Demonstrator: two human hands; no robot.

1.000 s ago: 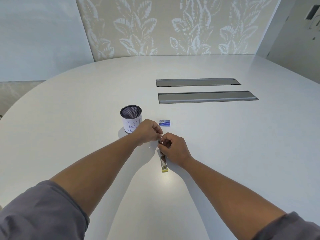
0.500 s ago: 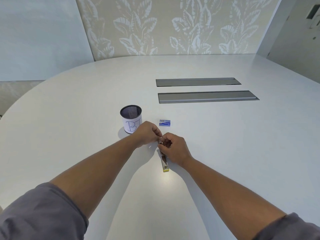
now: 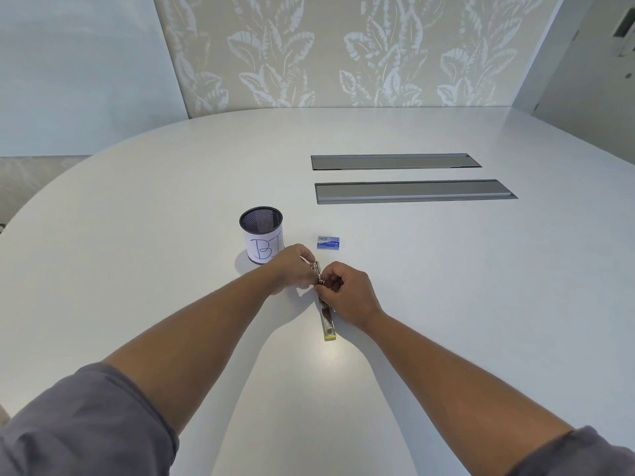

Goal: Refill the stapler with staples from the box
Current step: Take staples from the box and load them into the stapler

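Metal stapler (image 3: 326,321) lies opened near the box (image 3: 328,242), both hands, left (image 3: 292,269) and right (image 3: 347,293), pinching its far end; staples probably go in next.

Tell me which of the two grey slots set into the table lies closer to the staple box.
The nearer, longer slot, the one toward the person. The shorter slot lies beyond it, farther from the blue staple box.

White surface (image 3: 446,269); blue staple box (image 3: 328,242); black mesh cup (image 3: 261,234) with white label; my silver stapler (image 3: 326,321), yellow-tipped; my grey sleeves (image 3: 86,424); leaf-patterned beige wall (image 3: 343,49).
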